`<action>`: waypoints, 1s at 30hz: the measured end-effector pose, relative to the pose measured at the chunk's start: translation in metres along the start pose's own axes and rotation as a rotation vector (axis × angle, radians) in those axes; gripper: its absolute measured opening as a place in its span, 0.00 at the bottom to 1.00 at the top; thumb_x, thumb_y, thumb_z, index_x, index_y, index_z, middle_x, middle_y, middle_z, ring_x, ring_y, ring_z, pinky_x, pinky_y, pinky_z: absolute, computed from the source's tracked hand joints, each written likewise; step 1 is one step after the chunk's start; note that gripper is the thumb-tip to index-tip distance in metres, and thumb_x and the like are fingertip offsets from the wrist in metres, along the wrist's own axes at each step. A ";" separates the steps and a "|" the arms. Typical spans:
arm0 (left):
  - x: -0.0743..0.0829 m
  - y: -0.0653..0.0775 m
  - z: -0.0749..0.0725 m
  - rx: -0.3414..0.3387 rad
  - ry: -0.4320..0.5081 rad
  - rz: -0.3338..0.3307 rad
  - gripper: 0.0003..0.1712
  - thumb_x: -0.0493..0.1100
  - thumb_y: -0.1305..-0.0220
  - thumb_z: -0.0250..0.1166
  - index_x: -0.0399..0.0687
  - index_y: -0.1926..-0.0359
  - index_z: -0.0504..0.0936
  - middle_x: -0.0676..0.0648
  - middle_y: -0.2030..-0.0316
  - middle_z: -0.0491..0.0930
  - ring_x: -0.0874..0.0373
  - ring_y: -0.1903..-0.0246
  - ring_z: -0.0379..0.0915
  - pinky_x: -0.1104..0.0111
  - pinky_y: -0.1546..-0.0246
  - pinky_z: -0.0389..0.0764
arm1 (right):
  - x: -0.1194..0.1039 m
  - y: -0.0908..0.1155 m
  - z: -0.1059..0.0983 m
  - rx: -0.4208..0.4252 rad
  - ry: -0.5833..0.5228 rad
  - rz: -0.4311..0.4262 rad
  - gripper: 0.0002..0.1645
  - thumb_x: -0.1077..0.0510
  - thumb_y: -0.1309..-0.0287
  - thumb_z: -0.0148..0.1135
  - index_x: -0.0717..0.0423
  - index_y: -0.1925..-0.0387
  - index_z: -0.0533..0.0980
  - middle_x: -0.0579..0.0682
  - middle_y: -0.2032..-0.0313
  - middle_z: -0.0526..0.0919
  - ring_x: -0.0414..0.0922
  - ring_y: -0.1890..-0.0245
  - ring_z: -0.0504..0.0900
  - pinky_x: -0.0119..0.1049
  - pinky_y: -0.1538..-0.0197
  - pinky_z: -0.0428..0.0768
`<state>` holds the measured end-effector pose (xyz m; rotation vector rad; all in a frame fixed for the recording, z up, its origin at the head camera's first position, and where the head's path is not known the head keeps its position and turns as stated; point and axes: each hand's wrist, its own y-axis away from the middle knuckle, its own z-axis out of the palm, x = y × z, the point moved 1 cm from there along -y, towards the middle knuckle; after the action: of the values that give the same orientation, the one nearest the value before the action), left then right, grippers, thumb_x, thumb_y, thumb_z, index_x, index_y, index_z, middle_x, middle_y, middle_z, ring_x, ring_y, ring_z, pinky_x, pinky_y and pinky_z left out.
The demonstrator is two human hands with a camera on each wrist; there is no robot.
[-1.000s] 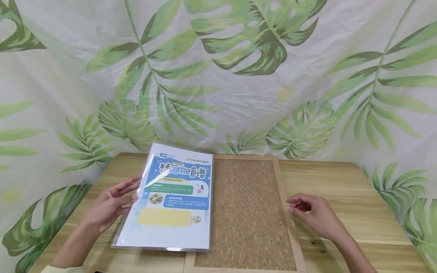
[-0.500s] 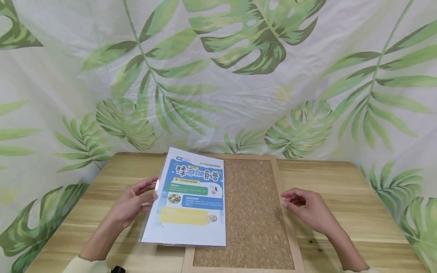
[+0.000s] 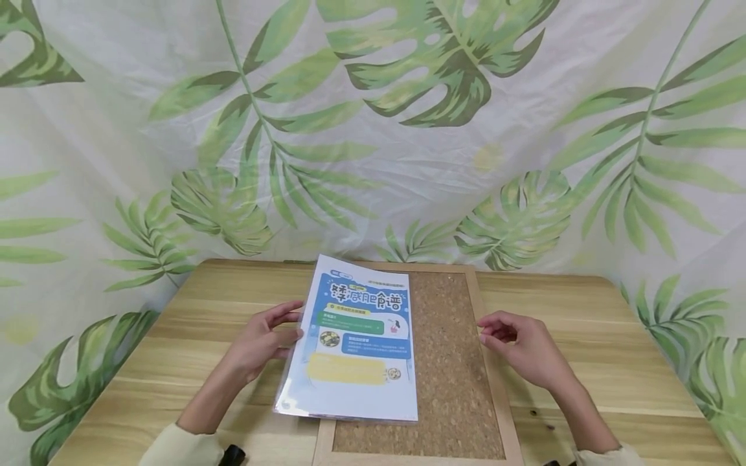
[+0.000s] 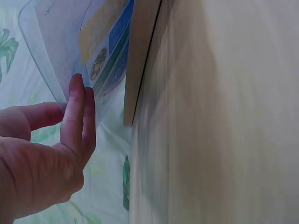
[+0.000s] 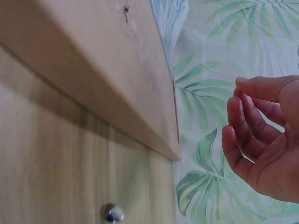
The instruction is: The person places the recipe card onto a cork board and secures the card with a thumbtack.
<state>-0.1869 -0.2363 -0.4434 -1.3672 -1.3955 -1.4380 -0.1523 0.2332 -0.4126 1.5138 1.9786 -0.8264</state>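
Note:
A laminated sheet (image 3: 358,349) with blue, green and yellow print slants over the left part of a cork board (image 3: 451,362) in a pale wooden frame. My left hand (image 3: 256,343) pinches the sheet's left edge between thumb and fingers, as the left wrist view shows too. The sheet's lower edge is lifted off the table. Just beyond the frame's right side hovers my right hand (image 3: 527,353), its fingers loosely curled and thumb tip against the index finger. In the right wrist view nothing shows between the fingers of that hand (image 5: 266,135).
The board lies on a wooden table (image 3: 588,336). Behind it hangs a white cloth (image 3: 419,175) with green leaves. A small shiny round thing (image 5: 113,213) sits low in the right wrist view; its kind is unclear.
My left hand has carried the sheet rightward, so that it covers more of the cork board. The right hand has shifted slightly left and up, staying beside the frame.

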 end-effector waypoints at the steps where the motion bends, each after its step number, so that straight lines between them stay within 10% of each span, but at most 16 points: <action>1: 0.001 -0.001 0.003 -0.002 0.005 0.000 0.41 0.32 0.27 0.65 0.41 0.18 0.62 0.32 0.29 0.69 0.55 0.54 0.87 0.64 0.60 0.93 | -0.001 -0.001 0.001 0.001 0.000 -0.004 0.10 0.61 0.31 0.72 0.56 0.51 0.87 0.42 0.64 0.90 0.34 0.64 0.85 0.30 0.59 0.86; 30: 0.016 -0.023 0.079 -0.036 -0.030 -0.061 0.37 0.27 0.30 0.65 0.38 0.22 0.67 0.39 0.51 0.75 0.54 0.62 0.81 0.68 0.70 0.88 | -0.042 -0.022 0.024 -0.033 -0.085 -0.015 0.11 0.62 0.31 0.71 0.58 0.50 0.87 0.48 0.62 0.90 0.41 0.63 0.83 0.30 0.60 0.84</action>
<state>-0.1960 -0.1526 -0.4442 -1.3844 -1.4483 -1.4950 -0.1625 0.1835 -0.3953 1.4232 1.9346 -0.8465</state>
